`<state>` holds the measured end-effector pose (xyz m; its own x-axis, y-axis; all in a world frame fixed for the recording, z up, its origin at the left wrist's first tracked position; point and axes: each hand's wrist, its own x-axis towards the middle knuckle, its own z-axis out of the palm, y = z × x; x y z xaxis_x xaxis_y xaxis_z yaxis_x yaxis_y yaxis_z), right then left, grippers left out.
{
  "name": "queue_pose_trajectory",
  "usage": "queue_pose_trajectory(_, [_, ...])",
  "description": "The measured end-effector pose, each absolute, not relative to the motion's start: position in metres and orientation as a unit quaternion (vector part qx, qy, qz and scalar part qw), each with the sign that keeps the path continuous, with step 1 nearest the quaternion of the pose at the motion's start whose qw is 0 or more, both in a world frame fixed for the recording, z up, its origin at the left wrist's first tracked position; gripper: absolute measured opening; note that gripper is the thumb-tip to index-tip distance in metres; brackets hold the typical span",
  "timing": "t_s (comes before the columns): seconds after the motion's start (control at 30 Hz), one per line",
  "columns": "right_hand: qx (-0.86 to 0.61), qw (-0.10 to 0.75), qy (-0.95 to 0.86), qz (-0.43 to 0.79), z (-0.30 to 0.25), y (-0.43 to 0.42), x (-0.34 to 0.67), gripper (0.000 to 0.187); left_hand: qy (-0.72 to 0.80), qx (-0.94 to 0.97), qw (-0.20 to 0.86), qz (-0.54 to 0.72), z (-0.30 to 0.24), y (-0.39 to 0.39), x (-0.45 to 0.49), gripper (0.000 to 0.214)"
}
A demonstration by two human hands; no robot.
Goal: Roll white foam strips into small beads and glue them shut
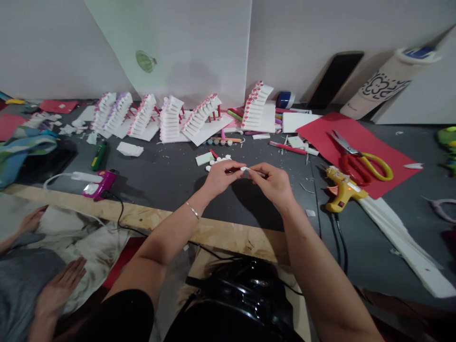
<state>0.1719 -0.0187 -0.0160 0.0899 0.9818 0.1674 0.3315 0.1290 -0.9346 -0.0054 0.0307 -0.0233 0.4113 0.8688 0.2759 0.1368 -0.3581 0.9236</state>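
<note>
My left hand [223,176] and my right hand [272,183] meet above the dark grey table [171,178], fingertips pinched together on a small white foam piece [244,168]. Both hands are closed in a pinch. A thin bracelet sits on my left wrist. Just beyond the hands lie a few small white round pieces [218,161] and a pale green foam block [204,158].
Several white foam staircase models [171,118] line the back. A yellow glue gun [344,190], red-and-yellow scissors [359,159] on red paper [356,142] lie right. A pink glue gun [101,183] lies left. Another person's hands [59,285] show at lower left.
</note>
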Motion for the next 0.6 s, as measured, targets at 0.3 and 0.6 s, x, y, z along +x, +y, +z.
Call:
queue_pose_trajectory(0.3, [-0.585, 0.481, -0.585, 0.291, -0.021, -0.022, 0.158, 0.027, 0.389, 0.754, 0.303, 0.433, -0.025, 0.025, -0.001, 0.018])
queue_pose_trajectory(0.6, [-0.610, 0.498, -0.540, 0.297, -0.015, -0.021, 0.156, 0.027, 0.368, 0.774, 0.301, 0.417, -0.023, 0.025, 0.002, 0.015])
